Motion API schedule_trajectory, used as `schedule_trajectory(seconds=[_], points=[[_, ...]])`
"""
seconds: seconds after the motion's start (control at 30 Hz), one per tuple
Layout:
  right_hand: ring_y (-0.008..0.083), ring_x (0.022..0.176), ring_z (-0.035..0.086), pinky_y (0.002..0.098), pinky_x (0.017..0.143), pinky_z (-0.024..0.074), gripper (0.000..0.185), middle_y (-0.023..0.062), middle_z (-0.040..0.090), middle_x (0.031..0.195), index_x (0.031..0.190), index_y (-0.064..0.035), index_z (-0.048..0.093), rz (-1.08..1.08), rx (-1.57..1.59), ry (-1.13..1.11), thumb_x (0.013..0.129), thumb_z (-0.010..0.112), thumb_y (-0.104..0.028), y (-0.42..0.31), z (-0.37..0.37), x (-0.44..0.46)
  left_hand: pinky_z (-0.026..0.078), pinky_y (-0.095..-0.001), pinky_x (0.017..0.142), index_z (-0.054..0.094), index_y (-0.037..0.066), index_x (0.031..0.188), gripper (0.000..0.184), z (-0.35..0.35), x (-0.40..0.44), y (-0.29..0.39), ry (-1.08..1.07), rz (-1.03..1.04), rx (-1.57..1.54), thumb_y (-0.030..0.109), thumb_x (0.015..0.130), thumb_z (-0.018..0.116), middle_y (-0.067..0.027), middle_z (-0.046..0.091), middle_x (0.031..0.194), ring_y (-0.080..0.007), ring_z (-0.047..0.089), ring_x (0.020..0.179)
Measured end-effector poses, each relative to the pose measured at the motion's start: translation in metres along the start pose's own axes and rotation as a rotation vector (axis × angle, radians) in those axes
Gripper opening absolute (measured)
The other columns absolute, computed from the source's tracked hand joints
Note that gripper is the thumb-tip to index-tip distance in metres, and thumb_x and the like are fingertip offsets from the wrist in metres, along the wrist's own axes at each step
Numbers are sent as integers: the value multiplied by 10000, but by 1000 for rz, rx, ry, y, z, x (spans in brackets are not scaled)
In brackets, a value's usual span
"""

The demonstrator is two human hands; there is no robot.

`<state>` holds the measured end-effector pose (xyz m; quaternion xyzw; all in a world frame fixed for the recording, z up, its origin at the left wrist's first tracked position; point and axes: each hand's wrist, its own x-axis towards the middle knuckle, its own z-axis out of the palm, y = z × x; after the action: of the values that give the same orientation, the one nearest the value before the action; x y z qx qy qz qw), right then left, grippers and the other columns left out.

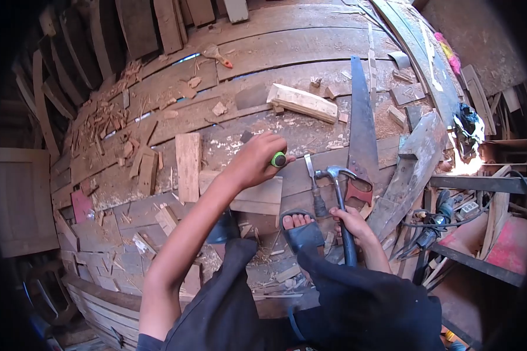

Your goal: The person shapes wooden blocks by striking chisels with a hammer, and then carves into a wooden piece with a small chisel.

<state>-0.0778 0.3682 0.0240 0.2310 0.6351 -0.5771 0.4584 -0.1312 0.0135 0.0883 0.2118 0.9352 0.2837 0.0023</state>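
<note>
My left hand (256, 158) is closed around a green and black handle (279, 159), above a light wood piece (260, 194). What the handle belongs to is mostly hidden; a dark flat blade end (246, 136) shows past the knuckles. In my right hand (354, 223) is a claw hammer (341, 202), its metal head up near a chisel (314, 187) that lies on the floor. A handsaw (362, 117) with a red handle lies beyond the hammer. An upright-lying board piece (188, 168) is left of my left hand.
Wood shavings and offcuts (102, 123) are strewn over the plank floor (263, 50). A split wood block (303, 102) and a brush (218, 55) lie farther off. At the right are a curved timber (407, 175) and a power tool with a cable (433, 225). My sandalled foot (303, 230) is near the chisel.
</note>
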Motion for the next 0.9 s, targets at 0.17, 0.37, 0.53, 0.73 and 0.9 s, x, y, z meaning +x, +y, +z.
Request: schedule_trajectory(seconds=[0.17, 0.37, 0.53, 0.73, 0.9], points=[[72, 501, 522, 278, 468, 400, 309, -48, 546, 607, 883, -74, 616, -334, -308, 155, 1048, 692, -325, 31, 8, 29, 440, -464, 994, 624, 91, 958, 273, 12, 20, 5, 10, 127, 104, 350, 969, 711, -72, 665, 958, -281, 634, 1052], [125, 570, 587, 323, 524, 455, 354, 36, 598, 655, 905, -34, 625, -625, -523, 362, 962, 781, -347, 31, 12, 46, 432, -477, 1014, 645, 118, 950, 276, 25, 22, 7, -13, 84, 97, 388, 993, 686, -65, 665, 937, -278, 652, 1026], [202, 560, 586, 381, 566, 477, 494, 91, 610, 641, 863, -17, 594, -596, -617, 405, 794, 919, -383, 19, 21, 37, 414, -496, 1053, 668, 121, 944, 236, 34, 23, 3, 52, 36, 200, 353, 989, 685, -49, 676, 942, -262, 643, 1051], [318, 797, 605, 448, 732, 490, 498, 143, 567, 870, 888, 1, 552, -759, -667, 492, 739, 937, -278, 39, 28, 46, 398, -515, 1107, 684, 106, 1023, 225, 99, 13, 14, 38, -97, 315, 226, 848, 759, -147, 634, 1239, -322, 559, 1266], [322, 785, 654, 448, 727, 510, 466, 157, 610, 847, 920, 1, 565, -747, -615, 462, 758, 924, -248, 39, 28, 48, 375, -535, 1143, 657, 69, 1149, 514, 119, -2, 14, 65, -282, 226, 196, 691, 853, -196, 542, 1417, -391, 468, 1387]])
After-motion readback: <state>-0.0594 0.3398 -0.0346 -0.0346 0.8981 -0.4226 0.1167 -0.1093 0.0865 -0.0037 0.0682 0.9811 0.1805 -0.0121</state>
